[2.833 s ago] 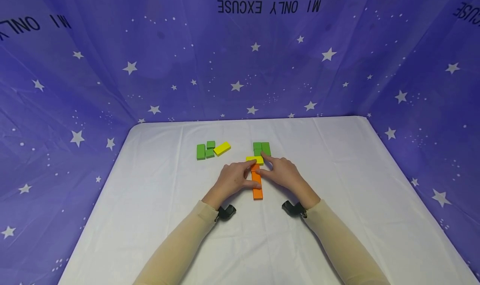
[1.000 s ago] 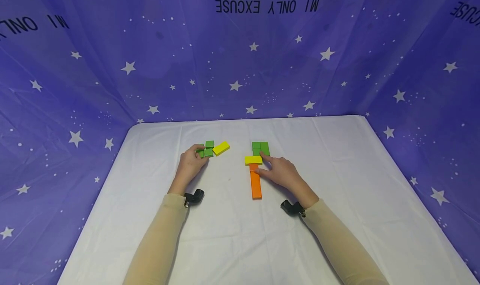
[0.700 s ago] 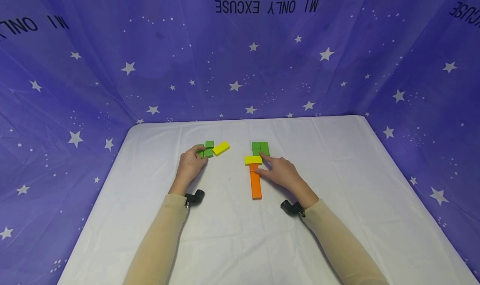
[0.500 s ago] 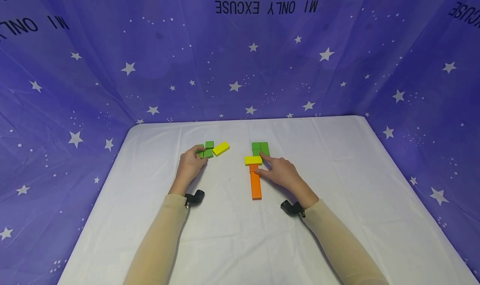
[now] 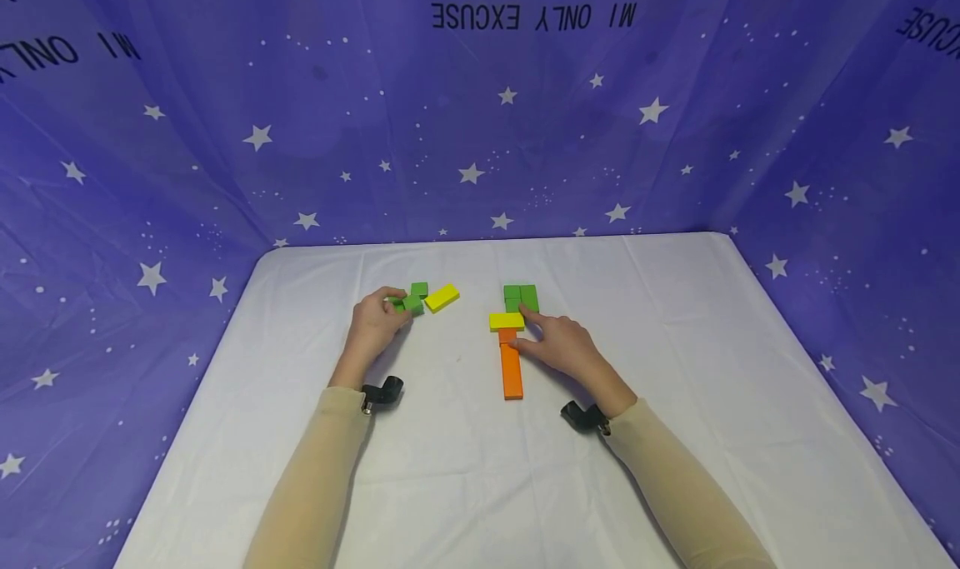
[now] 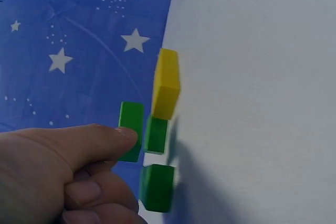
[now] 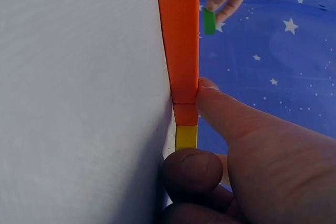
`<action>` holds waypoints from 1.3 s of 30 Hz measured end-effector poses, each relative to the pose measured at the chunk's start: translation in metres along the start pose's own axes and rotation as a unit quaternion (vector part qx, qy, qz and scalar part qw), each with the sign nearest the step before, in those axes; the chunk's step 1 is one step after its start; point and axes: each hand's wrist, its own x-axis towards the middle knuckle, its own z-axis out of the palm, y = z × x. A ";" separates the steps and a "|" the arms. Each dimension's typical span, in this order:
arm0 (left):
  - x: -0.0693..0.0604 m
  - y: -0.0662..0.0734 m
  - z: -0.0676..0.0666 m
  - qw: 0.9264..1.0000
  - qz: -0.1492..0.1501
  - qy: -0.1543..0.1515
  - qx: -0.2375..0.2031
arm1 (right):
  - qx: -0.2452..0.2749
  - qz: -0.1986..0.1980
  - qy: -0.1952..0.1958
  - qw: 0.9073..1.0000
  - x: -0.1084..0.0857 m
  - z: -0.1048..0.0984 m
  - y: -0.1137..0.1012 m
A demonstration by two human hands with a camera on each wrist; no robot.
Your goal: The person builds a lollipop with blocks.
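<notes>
A green block is pinched by the left hand; an orange block could be nudged by the relaxed right hand alongside.

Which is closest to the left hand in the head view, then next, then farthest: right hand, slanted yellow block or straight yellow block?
1. Slanted yellow block, right of the left hand.
2. Straight yellow block, beyond the orange blocks.
3. Right hand, farther right.
</notes>
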 end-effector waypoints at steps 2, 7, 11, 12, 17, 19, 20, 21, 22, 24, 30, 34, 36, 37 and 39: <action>0.000 0.003 -0.001 1.000 0.008 0.002 -0.005 | 0.004 -0.001 0.001 1.000 0.000 0.000 0.001; -0.002 0.014 0.000 0.999 0.032 0.005 -0.010 | 0.007 -0.001 0.002 1.000 0.000 0.000 0.002; -0.005 0.025 0.004 0.999 0.046 0.006 -0.015 | 0.005 0.001 0.001 1.000 0.000 0.000 0.003; -0.006 0.027 0.005 0.999 0.047 0.006 -0.015 | 0.005 0.001 0.001 1.000 0.000 0.000 0.003; -0.008 0.032 0.011 0.998 0.051 0.000 -0.022 | 0.003 0.005 -0.002 1.000 -0.001 -0.001 0.002; -0.010 0.033 0.015 0.998 0.053 -0.005 -0.024 | 0.005 0.004 -0.002 1.000 -0.001 -0.001 0.002; -0.010 0.034 0.016 0.998 0.054 -0.008 -0.024 | 0.005 0.003 -0.002 1.000 -0.001 -0.001 0.002; -0.011 0.035 0.018 0.998 0.055 -0.011 -0.024 | 0.004 0.001 -0.001 1.000 0.000 -0.001 0.002; -0.011 0.036 0.020 0.998 0.056 -0.012 -0.023 | 0.004 -0.001 -0.001 1.000 0.000 0.000 0.003; -0.012 0.038 0.024 0.998 0.063 -0.015 -0.023 | 0.007 -0.003 -0.002 1.000 0.000 0.000 0.002; -0.011 0.044 0.036 0.997 0.078 -0.023 -0.020 | 0.005 0.001 -0.005 1.000 0.001 0.001 0.000; -0.009 0.047 0.045 0.996 0.085 -0.028 -0.004 | 0.003 0.002 -0.003 1.000 0.001 0.001 -0.002; -0.007 0.048 0.050 0.996 0.090 -0.029 -0.002 | 0.001 0.001 -0.002 1.000 0.001 0.000 -0.002; -0.006 0.049 0.053 0.995 0.091 -0.031 -0.004 | -0.001 0.001 -0.001 1.000 0.001 0.000 -0.002; -0.003 0.050 0.058 0.995 0.093 -0.035 -0.008 | -0.002 0.002 0.001 1.000 0.000 -0.001 -0.002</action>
